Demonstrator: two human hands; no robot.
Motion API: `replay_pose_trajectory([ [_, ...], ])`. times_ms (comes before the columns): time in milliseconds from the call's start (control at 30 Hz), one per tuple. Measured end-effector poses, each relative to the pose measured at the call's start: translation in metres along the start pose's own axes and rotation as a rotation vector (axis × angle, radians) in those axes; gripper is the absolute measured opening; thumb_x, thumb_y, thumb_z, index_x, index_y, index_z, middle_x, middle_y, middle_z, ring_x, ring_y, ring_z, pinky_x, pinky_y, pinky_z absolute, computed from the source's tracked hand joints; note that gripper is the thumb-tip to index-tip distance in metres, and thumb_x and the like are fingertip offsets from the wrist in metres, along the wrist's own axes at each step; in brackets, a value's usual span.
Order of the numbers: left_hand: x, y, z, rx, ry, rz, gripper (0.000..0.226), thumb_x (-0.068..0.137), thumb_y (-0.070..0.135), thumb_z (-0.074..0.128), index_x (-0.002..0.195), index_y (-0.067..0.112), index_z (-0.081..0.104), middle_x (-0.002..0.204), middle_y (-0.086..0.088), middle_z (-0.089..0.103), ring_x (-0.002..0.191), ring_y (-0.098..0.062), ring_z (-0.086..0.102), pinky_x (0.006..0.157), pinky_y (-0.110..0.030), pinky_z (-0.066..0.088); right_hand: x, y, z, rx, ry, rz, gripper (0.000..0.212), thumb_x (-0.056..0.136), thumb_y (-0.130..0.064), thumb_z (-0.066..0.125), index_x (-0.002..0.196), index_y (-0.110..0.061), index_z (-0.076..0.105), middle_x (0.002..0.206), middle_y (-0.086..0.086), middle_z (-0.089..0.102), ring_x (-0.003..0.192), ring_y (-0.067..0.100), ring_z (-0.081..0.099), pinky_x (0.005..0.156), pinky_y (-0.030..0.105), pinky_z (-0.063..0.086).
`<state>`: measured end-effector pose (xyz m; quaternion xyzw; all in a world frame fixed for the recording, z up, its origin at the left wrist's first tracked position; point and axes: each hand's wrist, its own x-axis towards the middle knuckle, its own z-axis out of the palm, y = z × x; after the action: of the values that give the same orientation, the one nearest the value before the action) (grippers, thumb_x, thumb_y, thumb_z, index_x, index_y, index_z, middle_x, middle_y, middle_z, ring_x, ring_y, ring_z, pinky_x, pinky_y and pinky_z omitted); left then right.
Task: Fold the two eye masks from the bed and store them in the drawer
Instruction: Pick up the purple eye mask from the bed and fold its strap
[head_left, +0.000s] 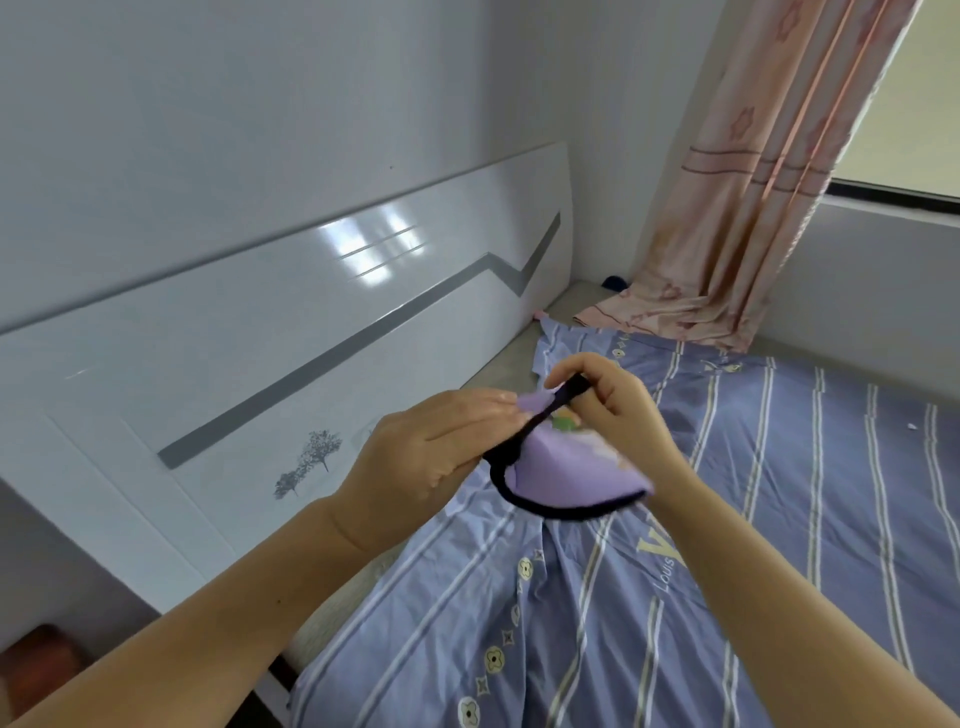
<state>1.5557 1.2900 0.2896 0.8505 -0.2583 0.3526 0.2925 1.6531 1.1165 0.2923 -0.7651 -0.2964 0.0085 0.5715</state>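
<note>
Above the bed (779, 519), both hands hold one purple eye mask in the air. The bed fills the lower right of the view, covered with a blue-violet sheet (571, 623) bearing pale stripes and small flower marks; the sheet is creased and bunched near the person. A bare strip of mattress shows along its far edge. A glossy white headboard (260, 364) with a grey zigzag band and small printed trees runs along the left, against a pale wall (260, 104). A pink patterned curtain (769, 182) hangs at the far right corner, and its hem lies on the bed's far edge, beside the window (909, 130).

The left hand (431, 457) is closed around the left end of the eye mask (571, 467), fingers pinching the purple fabric near the top edge. The right hand (608, 400) is pinched narrowly on the dark strap (566, 389), with thumb and forefinger lifting it above the mask. The rest of the strap loops down below the mask and hangs clear of the sheet. The mask appears doubled over itself, a coloured print showing on its upper side. Only this one mask is in view; a drawer is not seen.
</note>
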Motion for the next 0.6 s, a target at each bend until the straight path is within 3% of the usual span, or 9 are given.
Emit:
replay_pose_trajectory([
  [67, -0.007, 0.001, -0.005, 0.063, 0.037, 0.067, 0.023, 0.094, 0.009, 0.046, 0.112, 0.003, 0.06, 0.114, -0.008, 0.061, 0.108, -0.017, 0.06, 0.096, -0.029, 0.051, -0.007, 0.003, -0.001, 0.102, -0.05, 0.019, 0.042, 0.088, 0.005, 0.037, 0.078, -0.027, 0.062, 0.064, -0.02, 0.064, 0.06, -0.001, 0.055, 0.056, 0.01, 0.041],
  [200, -0.027, 0.005, -0.014, 0.068, 0.062, 0.001, 0.025, 0.096, 0.005, 0.042, 0.11, -0.002, 0.062, 0.117, -0.012, 0.06, 0.114, -0.02, 0.057, 0.1, -0.03, 0.047, -0.014, -0.002, 0.014, 0.173, -0.289, 0.05, 0.045, 0.092, 0.002, 0.037, 0.084, -0.03, 0.068, 0.078, -0.018, 0.07, 0.073, 0.003, 0.061, 0.066, 0.012, 0.046],
  [267, -0.045, 0.005, -0.02, 0.102, 0.025, -0.042, 0.026, 0.094, -0.001, 0.042, 0.111, 0.0, 0.062, 0.124, -0.012, 0.059, 0.12, -0.024, 0.052, 0.104, -0.032, 0.044, -0.014, -0.003, 0.019, 0.357, -0.473, 0.134, 0.034, 0.092, -0.002, 0.044, 0.096, -0.023, 0.07, 0.094, -0.003, 0.071, 0.088, 0.019, 0.061, 0.08, 0.027, 0.045],
  [333, -0.065, 0.005, -0.032, 0.103, 0.012, -0.152, 0.041, 0.085, -0.015, 0.047, 0.118, 0.008, 0.056, 0.134, -0.01, 0.048, 0.127, -0.025, 0.045, 0.107, -0.036, 0.041, -0.012, -0.005, 0.022, 0.589, -0.634, 0.285, 0.027, 0.09, -0.011, 0.047, 0.107, -0.013, 0.067, 0.105, 0.011, 0.068, 0.091, 0.03, 0.058, 0.079, 0.04, 0.047],
  [367, -0.076, 0.005, -0.039, 0.094, 0.004, -0.218, 0.048, 0.082, -0.018, 0.047, 0.118, 0.011, 0.055, 0.137, -0.008, 0.044, 0.13, -0.025, 0.042, 0.108, -0.036, 0.039, -0.011, -0.008, 0.028, 0.648, -0.705, 0.338, 0.029, 0.09, -0.016, 0.046, 0.11, -0.01, 0.066, 0.106, 0.01, 0.069, 0.09, 0.028, 0.062, 0.074, 0.038, 0.052],
  [433, -0.097, 0.007, -0.053, 0.094, 0.007, -0.336, 0.045, 0.081, -0.014, 0.045, 0.116, 0.011, 0.061, 0.137, -0.007, 0.045, 0.13, -0.021, 0.042, 0.11, -0.031, 0.036, -0.012, -0.015, 0.051, 0.532, -0.797, 0.339, 0.028, 0.09, -0.025, 0.049, 0.108, -0.014, 0.067, 0.102, 0.004, 0.072, 0.086, 0.018, 0.068, 0.067, 0.027, 0.055],
  [500, -0.121, 0.011, -0.068, 0.095, 0.044, -0.453, 0.045, 0.076, -0.014, 0.046, 0.11, 0.008, 0.066, 0.129, -0.004, 0.051, 0.122, -0.012, 0.047, 0.105, -0.021, 0.04, -0.015, -0.022, 0.089, 0.331, -0.778, 0.293, 0.017, 0.091, -0.022, 0.055, 0.098, -0.019, 0.069, 0.088, 0.003, 0.07, 0.072, 0.01, 0.066, 0.061, 0.02, 0.053],
  [600, -0.168, 0.02, -0.094, 0.09, 0.165, -0.656, 0.052, 0.062, -0.021, 0.042, 0.096, 0.005, 0.072, 0.111, 0.005, 0.059, 0.104, -0.001, 0.054, 0.089, -0.006, 0.041, -0.03, -0.032, 0.153, 0.3, -0.807, 0.356, 0.025, 0.091, -0.017, 0.054, 0.072, -0.026, 0.068, 0.071, -0.002, 0.064, 0.058, 0.008, 0.06, 0.06, 0.024, 0.055],
])
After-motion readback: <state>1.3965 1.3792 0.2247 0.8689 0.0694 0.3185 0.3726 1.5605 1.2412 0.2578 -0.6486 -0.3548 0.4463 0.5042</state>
